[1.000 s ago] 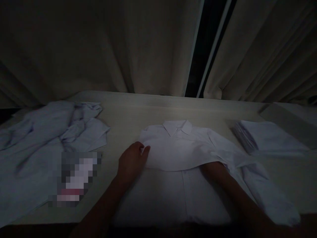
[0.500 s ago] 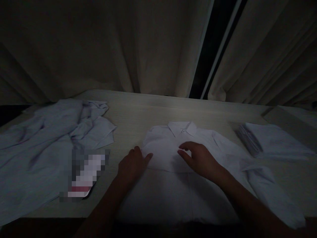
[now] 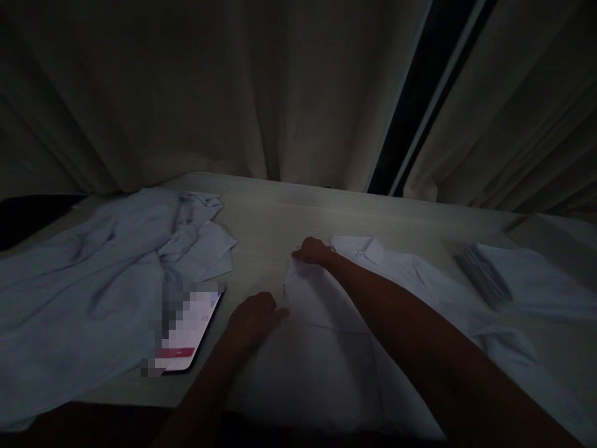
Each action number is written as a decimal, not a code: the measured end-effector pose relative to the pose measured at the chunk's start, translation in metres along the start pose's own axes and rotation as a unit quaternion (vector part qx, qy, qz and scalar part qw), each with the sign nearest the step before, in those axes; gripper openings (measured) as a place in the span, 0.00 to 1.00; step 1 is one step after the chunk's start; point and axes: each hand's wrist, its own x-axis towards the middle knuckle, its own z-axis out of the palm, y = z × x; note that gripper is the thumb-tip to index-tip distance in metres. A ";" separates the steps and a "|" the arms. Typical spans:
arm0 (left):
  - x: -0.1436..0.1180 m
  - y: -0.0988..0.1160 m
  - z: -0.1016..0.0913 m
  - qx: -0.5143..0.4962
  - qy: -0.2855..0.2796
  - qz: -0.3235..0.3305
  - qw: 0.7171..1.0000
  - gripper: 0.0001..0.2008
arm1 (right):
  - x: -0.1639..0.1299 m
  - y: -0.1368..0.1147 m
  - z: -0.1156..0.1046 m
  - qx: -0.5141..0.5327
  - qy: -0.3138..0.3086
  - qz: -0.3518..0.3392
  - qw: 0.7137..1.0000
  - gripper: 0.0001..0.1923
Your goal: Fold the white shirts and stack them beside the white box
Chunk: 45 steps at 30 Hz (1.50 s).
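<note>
The white shirt [image 3: 326, 348] lies flat mid-table. The left hand [image 3: 254, 317] presses its 9 o'clock edge, fingers together. The right hand [image 3: 313, 250] pinches the shoulder at 12 o'clock — one side looks folded, the sleeve [image 3: 513, 348] at 3 o'clock still spread.

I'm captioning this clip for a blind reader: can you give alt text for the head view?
Dim room: the right hand grips the far left shoulder of a white shirt on a table, the left hand pressing its left edge. Crumpled shirts lie left.
</note>
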 end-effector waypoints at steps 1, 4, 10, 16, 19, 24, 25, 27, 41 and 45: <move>0.001 -0.002 -0.001 0.000 0.000 0.003 1.000 0.20 | 0.007 0.000 0.001 0.024 0.004 0.016 1.000 0.20; 0.003 -0.008 -0.003 -0.005 0.013 0.003 1.000 0.16 | 0.020 0.002 0.002 0.090 0.030 0.043 0.995 0.19; 0.002 -0.010 -0.006 0.028 0.033 -0.005 0.999 0.19 | 0.017 0.011 0.004 0.181 0.055 0.017 0.982 0.20; -0.003 -0.006 -0.006 0.046 0.021 -0.043 0.998 0.20 | -0.001 0.032 -0.008 0.178 0.099 -0.063 0.977 0.15; -0.001 0.002 -0.006 0.009 0.046 -0.022 0.999 0.24 | -0.005 0.036 -0.009 0.142 0.106 -0.080 0.981 0.13; 0.003 0.012 -0.004 -0.023 0.105 0.006 0.994 0.24 | 0.005 0.021 0.003 0.083 0.057 -0.052 0.994 0.20; 0.004 0.012 -0.003 -0.009 0.112 0.004 0.994 0.21 | 0.008 0.017 0.006 0.079 0.045 -0.048 0.995 0.19; 0.006 0.010 -0.002 0.013 0.123 -0.003 0.992 0.18 | 0.012 0.011 0.011 0.091 0.036 -0.056 0.994 0.15; -0.007 0.029 0.000 0.044 0.274 0.112 0.954 0.16 | -0.089 0.130 -0.012 0.008 0.279 -0.153 0.948 0.15; -0.006 0.050 0.024 0.015 0.200 0.230 0.952 0.25 | -0.160 0.206 -0.019 -0.068 0.280 -0.103 0.952 0.17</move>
